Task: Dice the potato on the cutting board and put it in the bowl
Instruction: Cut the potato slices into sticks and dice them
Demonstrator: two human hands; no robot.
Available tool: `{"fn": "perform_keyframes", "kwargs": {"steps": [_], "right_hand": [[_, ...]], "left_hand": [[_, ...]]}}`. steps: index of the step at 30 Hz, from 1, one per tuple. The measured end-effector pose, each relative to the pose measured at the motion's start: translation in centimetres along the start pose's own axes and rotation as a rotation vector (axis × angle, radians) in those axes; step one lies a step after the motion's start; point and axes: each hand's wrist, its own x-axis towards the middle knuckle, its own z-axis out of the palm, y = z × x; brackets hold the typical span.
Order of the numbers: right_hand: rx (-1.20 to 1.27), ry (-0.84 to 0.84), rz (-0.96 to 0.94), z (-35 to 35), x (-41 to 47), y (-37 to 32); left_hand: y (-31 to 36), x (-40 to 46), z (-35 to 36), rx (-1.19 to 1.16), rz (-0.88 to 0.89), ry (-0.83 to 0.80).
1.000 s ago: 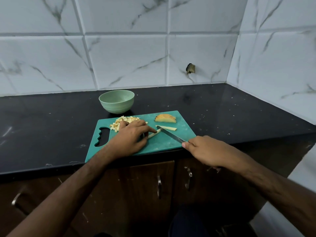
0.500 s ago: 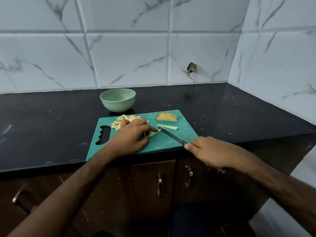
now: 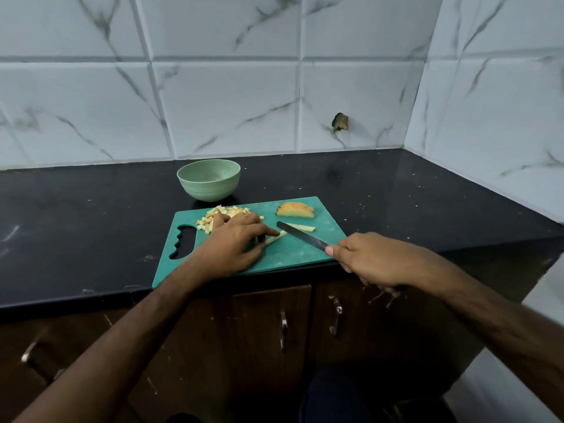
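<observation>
Head view: left hand (image 3: 233, 244) pins potato strip (image 3: 274, 238); right hand (image 3: 370, 259) grips knife (image 3: 302, 235).

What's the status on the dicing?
Left hand pins potato strip; right hand grips knife. Diced pile on board, bowl unfilled. Nothing blocking.

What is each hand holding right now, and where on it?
The right hand grips the knife by its handle. The left hand pins a potato strip to the cutting board with its fingers.
</observation>
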Motion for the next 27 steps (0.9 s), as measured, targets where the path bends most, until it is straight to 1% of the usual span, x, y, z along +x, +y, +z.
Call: {"fn": "perform_keyframes", "kwargs": {"steps": [4, 10, 12, 16, 22, 27], "right_hand": [[0.029, 0.001, 0.000, 1.0, 0.6, 0.2], [-0.008, -0.039, 0.039, 0.9, -0.4, 0.7], [-0.018, -0.017, 0.035, 0.1, -0.8, 0.8], [-0.017, 0.100, 0.013, 0.2, -0.9, 0.7], [-0.069, 0.107, -0.014, 3.1, 0.0, 0.3], [-0.135, 0.111, -0.004, 2.6, 0.2, 0.0]], "left_hand": [[0.0, -0.1, 0.0, 0.000, 0.000, 0.005], [-0.1, 0.0, 0.1, 0.005, 0.003, 0.021], [-0.1, -0.1, 0.2, 0.000, 0.004, 0.048], [-0.2, -0.2, 0.2, -0.004, -0.005, 0.096], [-0.3, -0.3, 0.3, -0.006, -0.007, 0.116], [-0.3, -0.3, 0.3, 0.002, -0.018, 0.136]]}}
